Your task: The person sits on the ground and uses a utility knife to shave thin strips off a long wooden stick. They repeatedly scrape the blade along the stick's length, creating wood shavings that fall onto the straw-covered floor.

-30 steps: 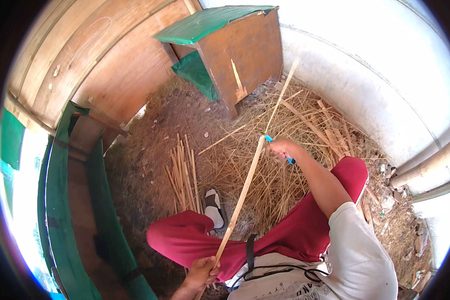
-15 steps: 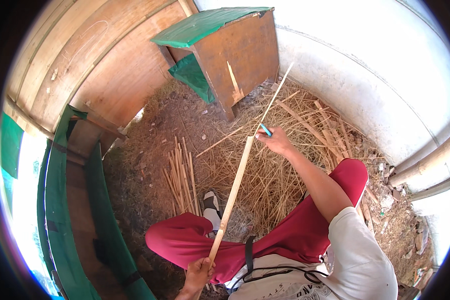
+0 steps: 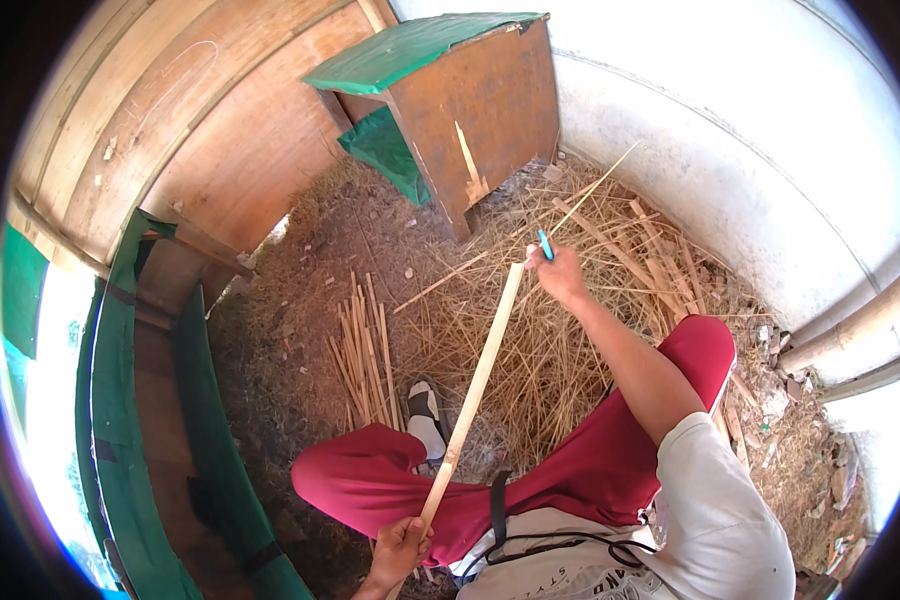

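A long, pale bamboo slat (image 3: pixel 482 372) slants up from my lap across the space between my legs. My left hand (image 3: pixel 402 548) is closed around its lower part. By the slat's upper end, my right hand (image 3: pixel 558 272) is closed on a small blue tool (image 3: pixel 545 245); its working end cannot be made out. A thin pale strip (image 3: pixel 602 183) reaches from that hand toward the white wall. Whether the strip is still joined to the slat is hidden by the fingers.
Loose shavings (image 3: pixel 530 355) cover the ground before me. Split slats (image 3: pixel 362 345) lie in a bundle at left, and wider bamboo pieces (image 3: pixel 660 265) at right. A wooden cabinet (image 3: pixel 490 105) with a green top stands ahead; a green-covered bench (image 3: pixel 120 420) runs along the left.
My right hand has moved slightly right with the blue tool, which has turned more upright. The thin strip has swung right and lower, and the slat's upper end has shifted right.
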The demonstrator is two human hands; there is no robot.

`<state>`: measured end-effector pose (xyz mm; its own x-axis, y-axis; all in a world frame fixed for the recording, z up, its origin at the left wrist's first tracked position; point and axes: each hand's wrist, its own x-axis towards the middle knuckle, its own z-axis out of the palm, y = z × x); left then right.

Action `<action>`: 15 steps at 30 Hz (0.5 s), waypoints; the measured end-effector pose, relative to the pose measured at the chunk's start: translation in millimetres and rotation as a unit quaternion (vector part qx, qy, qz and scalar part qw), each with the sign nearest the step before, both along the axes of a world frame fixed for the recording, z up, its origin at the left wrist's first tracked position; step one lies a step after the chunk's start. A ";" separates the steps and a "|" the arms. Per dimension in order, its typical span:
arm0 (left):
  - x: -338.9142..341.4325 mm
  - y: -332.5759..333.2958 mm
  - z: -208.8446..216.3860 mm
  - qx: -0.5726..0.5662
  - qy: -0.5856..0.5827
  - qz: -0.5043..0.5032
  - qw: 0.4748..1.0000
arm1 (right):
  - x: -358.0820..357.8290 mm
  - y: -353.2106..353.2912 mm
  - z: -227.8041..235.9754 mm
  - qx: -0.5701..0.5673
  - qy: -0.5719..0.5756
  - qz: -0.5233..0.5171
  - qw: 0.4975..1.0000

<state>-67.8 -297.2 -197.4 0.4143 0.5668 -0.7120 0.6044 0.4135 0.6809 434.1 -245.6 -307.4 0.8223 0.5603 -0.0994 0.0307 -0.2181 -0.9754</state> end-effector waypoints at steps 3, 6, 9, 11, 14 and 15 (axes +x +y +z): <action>-8.9 -0.3 -6.3 0.001 0.001 -0.011 1.000 | 3.0 1.4 -0.1 0.044 0.038 -0.044 0.997; -3.1 -0.7 -1.3 0.016 0.017 -0.010 1.000 | 10.9 -0.3 -10.6 0.011 0.047 -0.034 0.998; 2.4 4.5 -2.5 0.039 0.026 0.003 0.999 | 15.7 -8.5 -11.0 -0.194 -0.008 0.111 0.975; 8.1 7.7 -1.0 0.046 0.017 0.022 0.999 | -0.3 -9.8 5.2 -0.369 -0.080 0.250 0.891; 29.0 11.8 4.8 0.048 -0.026 0.046 0.997 | -19.6 -18.8 25.0 -0.461 -0.154 0.309 0.818; 35.4 14.2 1.4 0.054 -0.049 0.042 0.996 | -22.4 -20.2 26.8 -0.446 -0.190 0.283 0.828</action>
<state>-32.5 -283.0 -196.0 0.4267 0.6734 -0.6037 0.4998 0.3808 0.7779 411.7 -265.8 -280.6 0.5204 0.7094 -0.4753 0.6415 -0.6922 -0.3307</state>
